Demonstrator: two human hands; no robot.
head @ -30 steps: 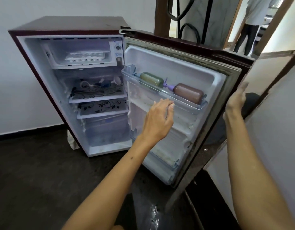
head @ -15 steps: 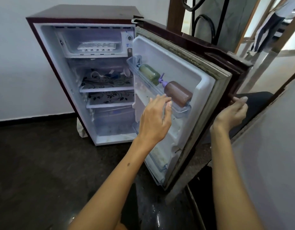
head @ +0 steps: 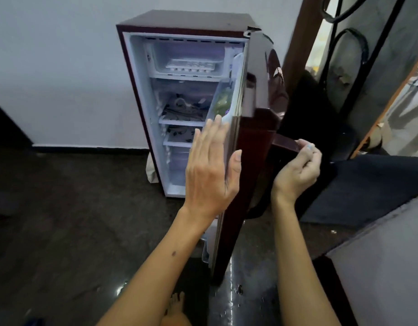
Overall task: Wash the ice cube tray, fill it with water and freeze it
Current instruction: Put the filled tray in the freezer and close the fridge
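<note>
The ice cube tray (head: pixel 190 65) already sits in the fridge's freezer compartment (head: pixel 187 58), so the closing step looks in hand: the left hand (head: pixel 209 170), fingers straight, rests against the door (head: pixel 255 118) edge while the right hand (head: pixel 297 171) pinches its handle (head: pixel 285 143); next, swing it shut.

I see a dim room; daylight enters from the right, the wet floor (head: pixel 231 300) glares, edges bend.
</note>
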